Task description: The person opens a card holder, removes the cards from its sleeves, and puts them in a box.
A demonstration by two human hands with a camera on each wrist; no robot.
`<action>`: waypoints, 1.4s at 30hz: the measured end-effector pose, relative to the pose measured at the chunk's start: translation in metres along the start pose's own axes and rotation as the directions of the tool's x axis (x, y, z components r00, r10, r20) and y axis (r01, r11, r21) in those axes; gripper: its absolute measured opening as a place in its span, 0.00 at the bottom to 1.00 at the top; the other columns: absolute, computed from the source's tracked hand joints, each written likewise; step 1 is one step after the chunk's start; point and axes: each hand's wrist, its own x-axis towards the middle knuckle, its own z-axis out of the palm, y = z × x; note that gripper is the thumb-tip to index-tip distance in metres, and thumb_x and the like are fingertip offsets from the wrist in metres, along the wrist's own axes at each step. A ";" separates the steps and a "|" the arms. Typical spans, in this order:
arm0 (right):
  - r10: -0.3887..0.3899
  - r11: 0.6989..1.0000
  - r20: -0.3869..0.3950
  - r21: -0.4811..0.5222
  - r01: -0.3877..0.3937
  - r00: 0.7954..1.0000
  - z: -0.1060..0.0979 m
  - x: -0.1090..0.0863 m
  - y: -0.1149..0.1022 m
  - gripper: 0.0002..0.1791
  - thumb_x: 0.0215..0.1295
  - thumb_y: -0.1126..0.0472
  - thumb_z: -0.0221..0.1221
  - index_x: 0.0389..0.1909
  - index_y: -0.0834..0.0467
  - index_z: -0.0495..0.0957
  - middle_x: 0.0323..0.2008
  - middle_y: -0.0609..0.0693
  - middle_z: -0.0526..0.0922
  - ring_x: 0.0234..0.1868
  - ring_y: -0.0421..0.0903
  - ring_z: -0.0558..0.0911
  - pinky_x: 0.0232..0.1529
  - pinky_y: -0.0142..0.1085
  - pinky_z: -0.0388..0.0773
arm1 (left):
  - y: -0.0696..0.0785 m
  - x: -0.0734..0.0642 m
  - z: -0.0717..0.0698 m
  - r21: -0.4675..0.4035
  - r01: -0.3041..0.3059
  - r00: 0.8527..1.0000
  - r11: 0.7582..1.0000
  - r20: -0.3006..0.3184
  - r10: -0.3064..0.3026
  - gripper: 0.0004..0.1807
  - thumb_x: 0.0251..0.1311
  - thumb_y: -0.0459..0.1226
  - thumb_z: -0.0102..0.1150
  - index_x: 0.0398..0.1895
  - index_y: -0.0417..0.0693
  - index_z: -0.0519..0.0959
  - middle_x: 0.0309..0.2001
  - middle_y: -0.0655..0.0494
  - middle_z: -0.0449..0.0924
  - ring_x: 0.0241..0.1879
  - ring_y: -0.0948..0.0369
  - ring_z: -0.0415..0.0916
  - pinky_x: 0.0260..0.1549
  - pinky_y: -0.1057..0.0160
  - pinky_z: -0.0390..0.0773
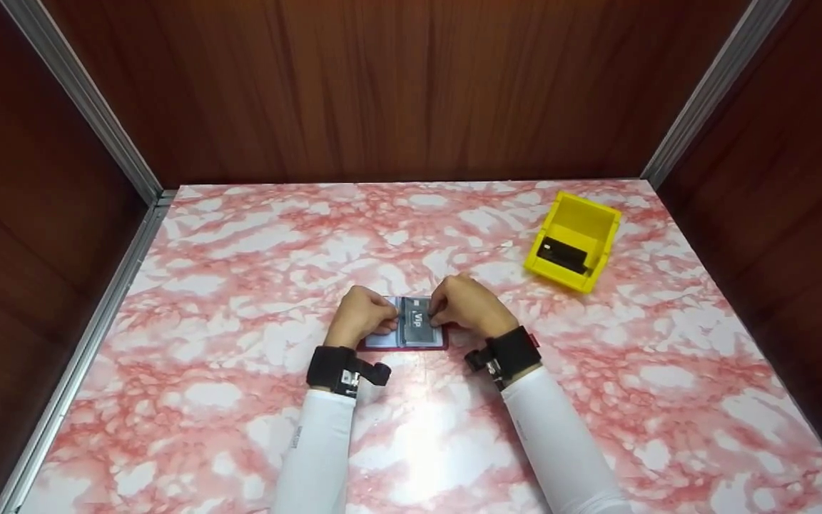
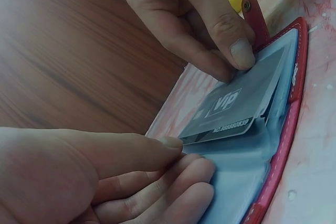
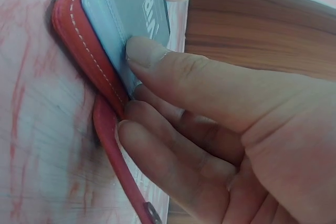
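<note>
A red card holder [image 1: 404,348] with white stitching and clear plastic sleeves lies spread on the table. In one sleeve sits a dark grey card [image 2: 231,98] printed "Vip", its inner long edge showing at the sleeve's opening. My left hand [image 1: 364,316] pinches the card's corner near the fold, thumb on top. My right hand [image 1: 469,305] grips the outer side of the sleeve; in the right wrist view its thumb [image 3: 173,72] presses on the plastic over the card, with the fingers curled behind. A red snap strap [image 3: 118,156] sticks out beside these fingers.
A yellow bin [image 1: 582,207] stands at the back right of the table, with a black card [image 1: 562,255] in it. Brown wood-look panels [image 1: 397,93] enclose the pink-and-white marbled table [image 1: 240,428] at the back and sides.
</note>
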 end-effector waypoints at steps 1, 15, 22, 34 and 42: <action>-0.001 1.000 0.001 0.000 0.001 1.000 0.000 0.000 0.000 0.07 0.57 0.66 0.80 0.36 0.58 0.94 0.36 0.51 0.95 0.39 0.44 0.87 0.49 0.42 0.87 | 0.000 0.000 0.000 0.000 -0.001 1.000 1.000 0.001 0.001 0.05 0.63 0.26 0.68 0.37 0.29 0.88 0.21 0.53 0.86 0.19 0.66 0.83 0.23 0.71 0.88; -0.014 1.000 -0.008 -0.011 0.014 1.000 0.005 0.004 -0.003 0.06 0.59 0.64 0.79 0.36 0.57 0.94 0.38 0.50 0.95 0.39 0.44 0.86 0.49 0.43 0.88 | 0.003 -0.002 0.001 0.012 0.005 1.000 1.000 0.001 -0.005 0.07 0.64 0.26 0.68 0.40 0.28 0.88 0.20 0.54 0.84 0.20 0.66 0.82 0.23 0.71 0.88; -0.012 1.000 -0.009 -0.021 0.012 1.000 0.006 0.005 -0.004 0.06 0.59 0.63 0.79 0.37 0.57 0.94 0.38 0.50 0.95 0.40 0.46 0.87 0.50 0.43 0.87 | 0.003 -0.002 0.000 0.012 0.014 1.000 1.000 -0.001 -0.014 0.07 0.65 0.26 0.67 0.40 0.27 0.87 0.21 0.54 0.83 0.21 0.65 0.82 0.23 0.71 0.88; -0.011 1.000 -0.005 -0.013 0.011 1.000 0.005 0.002 -0.006 0.04 0.62 0.63 0.78 0.36 0.57 0.94 0.36 0.49 0.95 0.37 0.44 0.85 0.45 0.40 0.86 | 0.000 -0.001 -0.006 -0.054 0.051 0.999 0.997 0.010 -0.051 0.07 0.67 0.27 0.69 0.42 0.27 0.86 0.23 0.54 0.83 0.21 0.65 0.83 0.24 0.71 0.89; -0.021 0.999 0.013 -0.026 0.021 1.000 0.003 0.002 -0.006 0.04 0.64 0.63 0.77 0.38 0.58 0.93 0.39 0.51 0.94 0.39 0.45 0.86 0.48 0.43 0.88 | 0.000 -0.002 -0.012 -0.072 0.066 0.998 0.995 -0.001 -0.066 0.08 0.67 0.27 0.70 0.42 0.26 0.86 0.23 0.52 0.83 0.21 0.65 0.83 0.24 0.70 0.89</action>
